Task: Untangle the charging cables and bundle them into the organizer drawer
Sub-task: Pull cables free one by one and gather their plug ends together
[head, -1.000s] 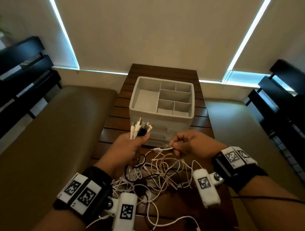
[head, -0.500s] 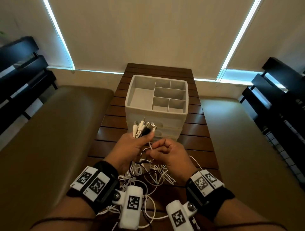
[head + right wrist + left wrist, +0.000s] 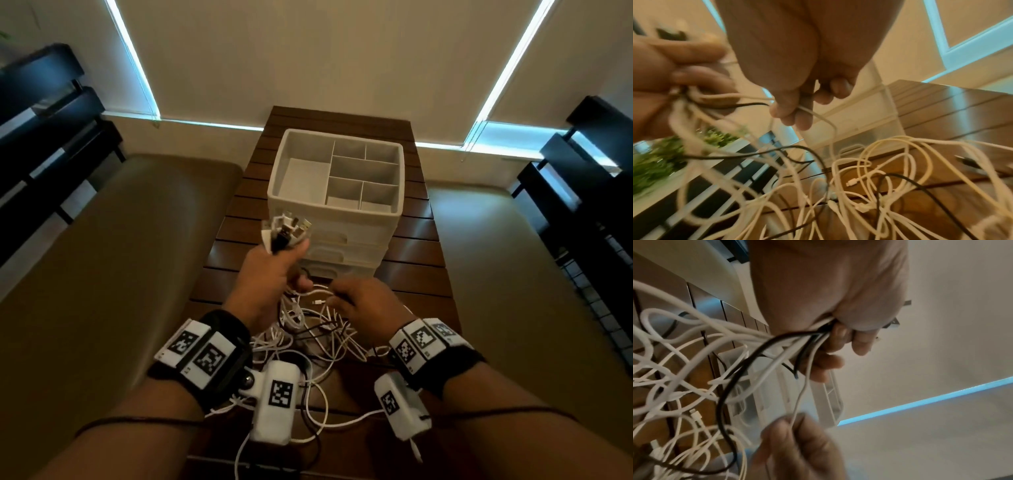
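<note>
My left hand [image 3: 274,274] grips a bunch of cable plug ends [image 3: 287,233], white and black, which stick up out of the fist in front of the organizer [image 3: 337,195]. From the fist [image 3: 838,318] the cords trail down into a tangle of white and black cables [image 3: 315,335] on the wooden table [image 3: 421,260]. My right hand [image 3: 363,305] is just right of the left and pinches one thin white cable [image 3: 807,112] between thumb and fingers [image 3: 793,431]. The white organizer has an open divided top tray and shut drawers [image 3: 342,253] below.
Padded tan benches [image 3: 120,257] flank the narrow table on both sides. Dark slatted furniture [image 3: 582,205] stands at far left and right. A loose white plug [image 3: 852,181] lies on the table among the cords. Blinds cover the wall behind.
My right hand has come in from the right toward the left fist, then dropped lower, pinching a thin white cable. The left hand has risen slightly with the plug ends.
</note>
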